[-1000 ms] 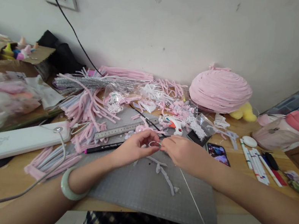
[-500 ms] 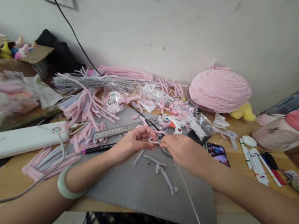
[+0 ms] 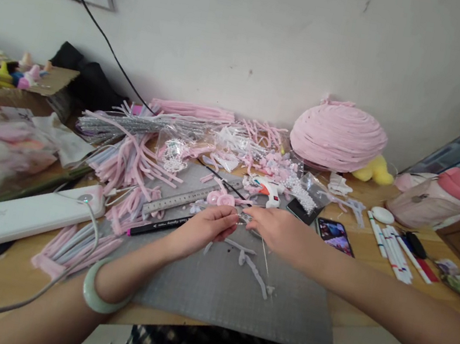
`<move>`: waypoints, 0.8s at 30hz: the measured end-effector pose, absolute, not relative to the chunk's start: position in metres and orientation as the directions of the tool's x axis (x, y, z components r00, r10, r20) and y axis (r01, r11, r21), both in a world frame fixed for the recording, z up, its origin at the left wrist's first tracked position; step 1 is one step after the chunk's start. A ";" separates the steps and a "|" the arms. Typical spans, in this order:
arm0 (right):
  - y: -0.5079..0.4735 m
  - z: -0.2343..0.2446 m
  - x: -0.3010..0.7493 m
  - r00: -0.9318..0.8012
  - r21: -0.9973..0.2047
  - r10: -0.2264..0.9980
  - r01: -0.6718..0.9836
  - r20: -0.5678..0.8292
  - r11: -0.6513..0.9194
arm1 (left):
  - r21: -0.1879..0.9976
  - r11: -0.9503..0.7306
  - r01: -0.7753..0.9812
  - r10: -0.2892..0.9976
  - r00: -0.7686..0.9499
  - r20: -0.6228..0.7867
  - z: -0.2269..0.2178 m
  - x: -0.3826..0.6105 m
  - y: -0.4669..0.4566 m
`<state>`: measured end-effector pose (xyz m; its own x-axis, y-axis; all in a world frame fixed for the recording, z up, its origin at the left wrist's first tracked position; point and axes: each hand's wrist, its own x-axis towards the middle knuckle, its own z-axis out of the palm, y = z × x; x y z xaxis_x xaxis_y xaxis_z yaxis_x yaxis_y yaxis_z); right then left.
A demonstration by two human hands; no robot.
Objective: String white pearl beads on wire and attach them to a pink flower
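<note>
My left hand (image 3: 200, 231) and my right hand (image 3: 279, 232) meet over the far part of a grey cutting mat (image 3: 229, 299). Both are closed in a pinch on a small string of white beads (image 3: 241, 219) held between the fingertips. A thin white wire (image 3: 264, 257) runs from my right hand down toward the mat. A pale green bangle (image 3: 94, 296) sits on my left wrist. Short pink and white pipe-cleaner pieces (image 3: 253, 266) lie on the mat just below the hands.
A metal ruler (image 3: 178, 200) and black marker (image 3: 158, 224) lie left of the hands. Behind are pink pipe cleaners (image 3: 133, 164), a glue gun (image 3: 269, 191), bead bags, a phone (image 3: 334, 235), pens (image 3: 391, 251), a white power bank (image 3: 31, 214) and a pink yarn ball (image 3: 338, 136).
The hands have shifted slightly away along the mat and the left fingers have closed more over the beads. The wire's free end has swung in from the right toward the mat's middle.
</note>
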<state>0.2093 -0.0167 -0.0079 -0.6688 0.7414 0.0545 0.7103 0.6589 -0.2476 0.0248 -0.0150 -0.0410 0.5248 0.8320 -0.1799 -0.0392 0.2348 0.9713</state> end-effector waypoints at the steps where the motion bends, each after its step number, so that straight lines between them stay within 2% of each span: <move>1: -0.015 -0.008 0.210 -0.681 -0.265 0.732 0.699 0.036 0.664 | 0.981 0.195 0.000 0.828 0.537 -0.165 -0.042 0.024 -0.014; 7: -0.008 0.001 0.210 -0.754 -0.308 0.655 0.633 -0.039 0.710 | 0.984 -0.009 0.178 0.770 0.629 -0.107 -0.045 0.018 -0.013; 10: -0.005 0.005 0.210 -0.743 -0.406 0.667 0.629 -0.062 0.663 | 0.972 -0.096 0.216 0.757 0.650 -0.070 -0.042 0.016 -0.014; 14: -0.003 0.008 0.210 -0.694 -0.582 0.703 0.639 -0.153 0.504 | 0.968 -0.146 0.204 0.732 0.681 -0.033 -0.037 0.016 -0.016; 17: -0.002 0.008 0.211 -0.651 -0.687 0.721 0.636 -0.235 0.351 | 0.986 -0.104 0.128 0.739 0.673 -0.010 -0.036 0.017 -0.017; 19: -0.002 0.007 0.210 -0.612 -0.731 0.750 0.627 -0.250 0.268 | 0.999 -0.004 0.039 0.785 0.619 -0.021 -0.038 0.020 -0.017; 21: -0.003 0.004 0.209 -0.562 -0.763 0.800 0.606 -0.210 0.225 | 0.986 0.127 -0.112 0.848 0.527 -0.050 -0.041 0.023 -0.017; 24: -0.007 -0.003 0.204 -0.481 -0.791 0.872 0.567 -0.094 0.228 | 0.888 0.268 -0.373 0.908 0.406 -0.103 -0.045 0.029 -0.020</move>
